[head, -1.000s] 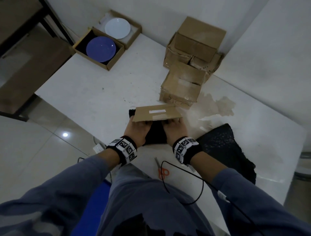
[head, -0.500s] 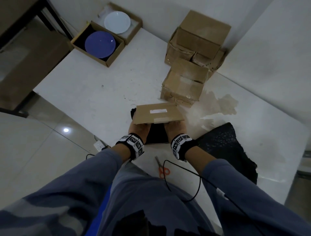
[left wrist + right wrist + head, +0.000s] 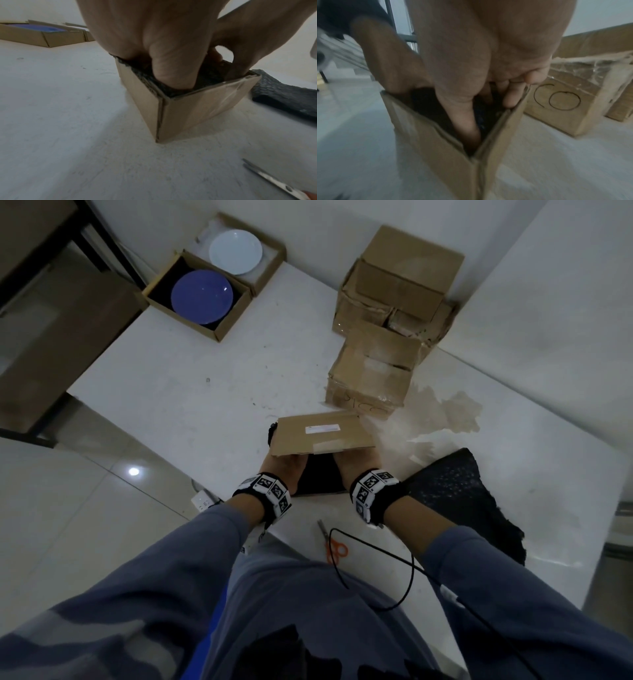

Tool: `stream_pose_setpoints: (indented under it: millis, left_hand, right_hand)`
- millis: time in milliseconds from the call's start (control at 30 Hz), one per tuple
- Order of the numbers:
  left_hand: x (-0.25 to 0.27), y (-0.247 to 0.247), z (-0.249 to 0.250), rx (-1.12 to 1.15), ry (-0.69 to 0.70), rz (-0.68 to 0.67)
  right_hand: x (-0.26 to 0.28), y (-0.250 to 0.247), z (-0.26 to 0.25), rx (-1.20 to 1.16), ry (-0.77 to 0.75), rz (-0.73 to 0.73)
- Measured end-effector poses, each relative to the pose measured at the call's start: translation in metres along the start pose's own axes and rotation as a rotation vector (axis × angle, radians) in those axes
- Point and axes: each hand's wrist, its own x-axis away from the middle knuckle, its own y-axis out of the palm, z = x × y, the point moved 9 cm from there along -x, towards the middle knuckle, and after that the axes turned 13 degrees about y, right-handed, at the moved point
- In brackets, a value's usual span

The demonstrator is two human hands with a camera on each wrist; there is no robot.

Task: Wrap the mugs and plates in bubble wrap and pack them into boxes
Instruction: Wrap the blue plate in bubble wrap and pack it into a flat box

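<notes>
A small cardboard box (image 3: 322, 436) stands near the table's front edge, its lid flap tilted back over the opening. Both hands reach into it from above. My left hand (image 3: 282, 470) has its thumb (image 3: 171, 73) sunk into a black bubble-wrapped bundle (image 3: 205, 79) that fills the box (image 3: 188, 108). My right hand (image 3: 352, 465) grips the same bundle (image 3: 426, 102), thumb down the near side and fingers (image 3: 513, 94) curled over the far side. What is inside the wrap is hidden. A blue plate (image 3: 202, 296) and a white plate (image 3: 235, 251) lie unwrapped in open boxes at the far left.
Closed cardboard boxes (image 3: 394, 289) are stacked at the back against the wall, with one (image 3: 373, 371) just beyond the small box. A black bubble wrap sheet (image 3: 462, 498) lies to the right. Orange-handled scissors (image 3: 330, 542) lie at the table's front edge.
Both hands have pushed a little further under the flap and into the box. The box itself has stayed in place.
</notes>
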Motion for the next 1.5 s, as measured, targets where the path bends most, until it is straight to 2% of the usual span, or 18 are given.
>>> stream_pose_setpoints:
  millis: [100, 233, 267, 367, 500, 633, 733, 767, 833, 900, 1033, 1167, 1300, 1367, 1500]
  left_hand:
    - [0.001, 0.0, 0.002, 0.005, 0.029, 0.019]
    - [0.0, 0.003, 0.002, 0.028, 0.04, 0.009]
    - [0.0, 0.004, 0.001, 0.028, 0.043, 0.001]
    - [-0.002, 0.008, -0.001, -0.004, 0.047, -0.021]
    - [-0.002, 0.006, 0.001, 0.043, 0.048, 0.021]
    - [-0.001, 0.0, 0.002, 0.058, 0.033, 0.043]
    - [0.002, 0.0, -0.001, 0.103, 0.03, 0.065]
    - [0.005, -0.004, -0.003, 0.146, 0.048, 0.092]
    - [0.012, -0.016, -0.006, 0.198, 0.155, 0.246]
    - [0.02, -0.022, -0.014, 0.262, 0.208, 0.379]
    - [0.052, -0.032, -0.037, 0.373, 0.071, 0.595]
    - [0.069, -0.007, -0.056, 0.521, -0.122, 0.664]
    - [0.061, 0.014, -0.057, 0.869, -0.23, 0.572]
    - [0.058, 0.012, -0.054, 0.906, -0.227, 0.587]
    - [0.055, 0.005, -0.045, 0.853, -0.201, 0.633]
  right_hand:
    - [0.005, -0.014, -0.005, 0.045, -0.054, 0.164]
    - [0.0, 0.013, 0.003, 0.17, -0.03, -0.014]
    - [0.0, 0.017, 0.002, 0.18, -0.017, -0.014]
    - [-0.003, 0.008, -0.006, 0.154, -0.024, 0.126]
    - [-0.001, 0.01, -0.016, 0.15, -0.019, 0.171]
    - [0.003, 0.004, -0.016, 0.064, -0.029, 0.18]
    - [0.004, -0.004, -0.01, -0.034, -0.109, 0.145]
    - [0.005, -0.003, -0.006, -0.058, -0.149, 0.116]
    - [0.012, -0.002, 0.002, -0.071, -0.229, 0.043]
    - [0.019, -0.01, 0.014, -0.153, -0.224, 0.046]
    - [0.027, -0.046, 0.037, -0.407, -0.156, 0.3]
    - [0.032, -0.071, 0.041, -0.517, -0.178, 0.455]
    - [0.019, -0.088, 0.034, -0.433, -0.122, 0.468]
    - [0.01, -0.089, 0.033, -0.416, -0.081, 0.451]
    - [-0.004, -0.075, 0.028, -0.471, -0.095, 0.297]
